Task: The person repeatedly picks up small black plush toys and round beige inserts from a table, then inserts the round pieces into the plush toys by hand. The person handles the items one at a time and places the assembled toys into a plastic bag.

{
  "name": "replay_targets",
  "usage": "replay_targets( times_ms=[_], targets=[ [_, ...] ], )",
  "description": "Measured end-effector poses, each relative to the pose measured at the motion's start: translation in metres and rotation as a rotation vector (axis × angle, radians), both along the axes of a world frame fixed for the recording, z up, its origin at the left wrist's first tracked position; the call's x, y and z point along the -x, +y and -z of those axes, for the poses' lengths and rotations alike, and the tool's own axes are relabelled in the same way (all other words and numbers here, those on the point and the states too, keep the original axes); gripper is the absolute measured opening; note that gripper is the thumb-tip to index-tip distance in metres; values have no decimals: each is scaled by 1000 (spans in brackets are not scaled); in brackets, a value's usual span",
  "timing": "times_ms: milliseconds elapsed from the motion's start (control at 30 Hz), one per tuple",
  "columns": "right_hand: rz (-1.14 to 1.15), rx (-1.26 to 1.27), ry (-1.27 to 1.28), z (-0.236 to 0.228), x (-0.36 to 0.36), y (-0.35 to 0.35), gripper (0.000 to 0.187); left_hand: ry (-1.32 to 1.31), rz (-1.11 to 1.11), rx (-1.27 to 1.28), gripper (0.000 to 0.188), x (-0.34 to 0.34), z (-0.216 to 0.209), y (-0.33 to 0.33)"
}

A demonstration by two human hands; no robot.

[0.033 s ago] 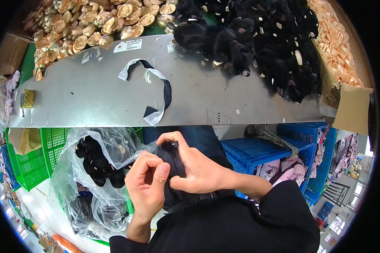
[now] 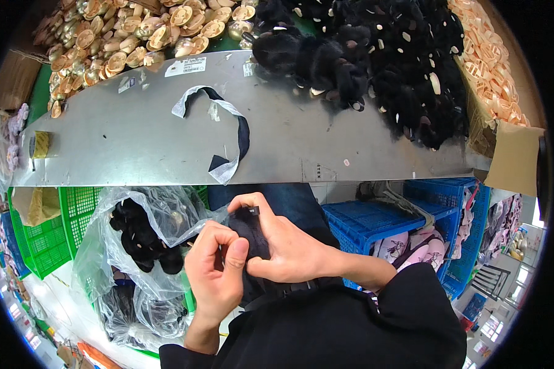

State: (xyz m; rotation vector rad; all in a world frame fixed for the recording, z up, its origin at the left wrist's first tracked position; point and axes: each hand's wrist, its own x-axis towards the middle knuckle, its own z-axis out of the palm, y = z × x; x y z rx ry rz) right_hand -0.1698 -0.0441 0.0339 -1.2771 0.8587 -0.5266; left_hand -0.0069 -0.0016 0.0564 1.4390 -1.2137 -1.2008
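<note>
Probably soft and light, the black plush piece [image 2: 254, 232] sits between the hands: the right hand [image 2: 295, 249] grasps its side, the left hand [image 2: 215, 264] curls against it (whether pinching, I cannot tell). Broad side grips seem surest. One is held; one curved strip [image 2: 245, 136] lies on the desk [image 2: 351, 157]; furry black pieces [image 2: 412, 80] and gold shells [image 2: 117, 60] heap uncountably beyond.

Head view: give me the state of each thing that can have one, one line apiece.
Left hand, curled; its grip is partly hidden
Right hand, closed around a black piece
Black-and-white strip, lying curved on the table
Plastic bag, crumpled, holding furry bundles
Cardboard box, open, holding peach bands
Black furry heap, piled up
Gold shells, heaped
</note>
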Motion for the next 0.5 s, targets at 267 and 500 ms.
replay_targets(
  times_ms=[267,500],
  targets=[
    [-63,-293,-146,-9,6,-4,69,-166,1,130,21,5,10,7],
    [-80,-728,-406,-15,8,0,68,-352,-28,344,24,8,22,9]
  ],
)
